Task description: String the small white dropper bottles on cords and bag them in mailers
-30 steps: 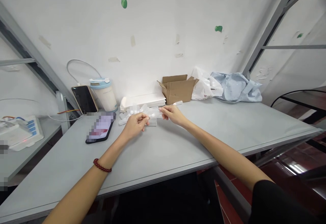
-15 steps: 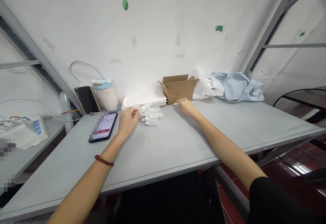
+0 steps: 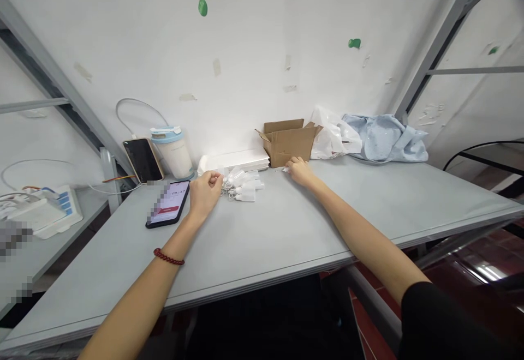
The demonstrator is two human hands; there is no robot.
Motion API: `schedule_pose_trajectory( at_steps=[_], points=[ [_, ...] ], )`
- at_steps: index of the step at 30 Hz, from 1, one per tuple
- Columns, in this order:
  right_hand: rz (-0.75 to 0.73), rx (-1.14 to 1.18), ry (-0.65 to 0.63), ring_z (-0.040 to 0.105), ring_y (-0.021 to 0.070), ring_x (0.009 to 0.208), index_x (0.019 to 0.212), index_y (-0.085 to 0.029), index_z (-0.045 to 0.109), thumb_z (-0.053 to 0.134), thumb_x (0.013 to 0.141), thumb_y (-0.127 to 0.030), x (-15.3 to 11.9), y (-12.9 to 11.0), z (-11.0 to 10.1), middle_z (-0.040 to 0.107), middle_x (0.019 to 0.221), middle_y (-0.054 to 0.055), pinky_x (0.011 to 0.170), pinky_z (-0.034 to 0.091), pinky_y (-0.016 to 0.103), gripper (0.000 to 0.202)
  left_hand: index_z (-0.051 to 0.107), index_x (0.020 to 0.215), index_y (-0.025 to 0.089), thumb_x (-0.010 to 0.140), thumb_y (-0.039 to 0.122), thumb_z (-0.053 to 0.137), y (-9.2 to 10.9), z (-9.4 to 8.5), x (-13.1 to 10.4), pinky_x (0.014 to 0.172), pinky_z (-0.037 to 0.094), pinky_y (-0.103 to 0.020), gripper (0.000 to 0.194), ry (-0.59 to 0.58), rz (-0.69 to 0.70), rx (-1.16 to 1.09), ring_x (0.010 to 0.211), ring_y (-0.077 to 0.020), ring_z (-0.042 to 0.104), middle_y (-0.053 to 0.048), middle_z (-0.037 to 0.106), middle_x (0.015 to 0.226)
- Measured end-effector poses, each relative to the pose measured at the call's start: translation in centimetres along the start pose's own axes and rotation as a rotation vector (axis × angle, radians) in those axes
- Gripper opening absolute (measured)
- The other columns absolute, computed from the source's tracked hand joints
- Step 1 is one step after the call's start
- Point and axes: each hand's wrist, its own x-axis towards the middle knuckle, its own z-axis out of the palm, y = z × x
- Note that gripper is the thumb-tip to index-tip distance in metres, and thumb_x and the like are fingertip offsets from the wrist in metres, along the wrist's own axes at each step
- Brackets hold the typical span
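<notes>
Several small white tags with strings lie in a loose pile on the grey table. At the pile's left edge my left hand is closed in a pinch; what its fingertips hold is too small to make out. Farther right, my right hand rests in front of the open cardboard box, its fingers closed round a small white piece. Behind the tags lies a stack of white cards, close to the box's left side.
A phone lies left of my left hand. Behind it stand a second phone and a lidded cup. A white plastic bag and light blue cloth sit right of the box. A power strip is at far left.
The view has shifted slightly. Both hands keep nearly the same places, and the small white piece at my right fingertips is tilted differently.
</notes>
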Motion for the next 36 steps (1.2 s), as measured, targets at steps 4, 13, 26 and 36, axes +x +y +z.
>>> schedule_pose_trajectory(
  at_steps=[4,13,26,36],
  points=[
    [0.000,0.038,0.012,0.050,0.0278,0.107,0.103,-0.013,0.059,0.046,0.086,-0.011,0.0,-0.8,-0.4,0.061,0.111,0.016,0.082,0.038,0.037,0.021,0.063,0.074,0.017,0.075,0.036,0.053,0.5,-0.1,-0.3,0.061,0.042,-0.025,0.021,-0.023,0.022,-0.037,0.057,-0.0147,0.057,-0.002,0.063,0.064],
    [-0.225,0.503,0.219,0.058,0.0198,0.093,0.098,-0.014,0.057,0.048,0.087,-0.022,-1.6,-5.5,-3.0,0.065,0.100,0.011,0.080,0.041,0.030,0.016,0.065,0.085,0.015,0.079,0.039,0.049,1.9,0.4,-1.3,0.053,0.041,-0.024,0.029,-0.271,0.032,-0.224,0.051,-0.0129,0.053,-0.001,0.062,0.060],
    [-0.436,0.600,0.216,0.056,0.0190,0.086,0.092,-0.016,0.055,0.049,0.085,-0.023,-3.6,-8.6,-3.5,0.062,0.092,0.009,0.075,0.043,0.031,0.011,0.061,0.087,0.016,0.080,0.045,0.051,2.4,0.9,-1.8,0.048,0.039,-0.023,0.032,-0.444,-0.045,-0.416,0.043,-0.0094,0.047,0.000,0.061,0.065],
    [-0.478,0.629,0.200,0.056,0.0175,0.080,0.093,-0.016,0.054,0.049,0.087,-0.024,-4.4,-9.6,-3.7,0.062,0.091,0.009,0.072,0.044,0.030,0.012,0.062,0.077,0.015,0.073,0.046,0.061,3.2,0.7,-1.6,0.042,0.030,-0.022,0.031,-0.473,-0.240,-0.685,0.041,-0.0055,0.042,0.001,0.056,0.064]
  ],
)
